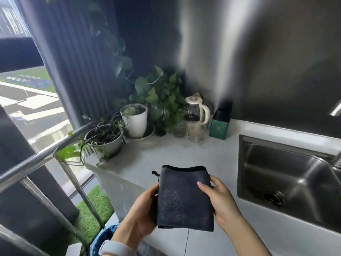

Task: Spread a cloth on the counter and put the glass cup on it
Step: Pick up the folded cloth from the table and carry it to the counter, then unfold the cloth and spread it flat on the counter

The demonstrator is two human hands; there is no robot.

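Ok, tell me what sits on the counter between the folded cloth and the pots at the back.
Nothing: in the head view the counter is bare from the folded dark cloth, held in both hands, to the plant pots.

I see both hands raised near me, palms turned inward. My left hand grips the folded cloth at its left edge; my right hand pinches its right edge, thumb on top.

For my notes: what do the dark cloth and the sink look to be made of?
Cloth: soft napped fabric, likely microfibre; matte, fuzzy, folded with a stitched edge. Sink: apparently stainless steel; brushed grey with streaky reflections.
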